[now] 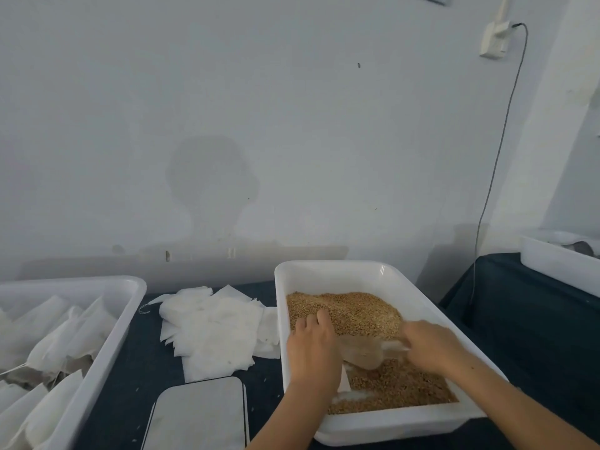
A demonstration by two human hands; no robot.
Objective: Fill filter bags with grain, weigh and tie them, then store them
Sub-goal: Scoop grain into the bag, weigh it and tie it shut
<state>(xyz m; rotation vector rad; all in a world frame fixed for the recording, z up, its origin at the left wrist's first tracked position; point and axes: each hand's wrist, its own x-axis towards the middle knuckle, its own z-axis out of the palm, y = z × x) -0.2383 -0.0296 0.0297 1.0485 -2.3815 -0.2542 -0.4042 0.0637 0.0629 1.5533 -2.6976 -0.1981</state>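
Note:
A white tub (328, 271) in front of me holds golden-brown grain (350, 310). Over the grain, my right hand (428, 345) grips the handle of a clear plastic scoop (367, 350), which points left and looks blurred. My left hand (311, 349) is inside the tub, fingers curled over a white filter bag (344, 380) whose lower edge shows beneath the palm; the bag's mouth is hidden. Loose empty filter bags (214, 326) lie in a pile on the dark table left of the tub.
A second white tub (113, 323) at the left holds several filled, tied bags. A flat grey scale (198, 414) lies at the near edge between the tubs. Another white tub (558, 258) stands at the far right. A cable (496, 164) hangs down the wall.

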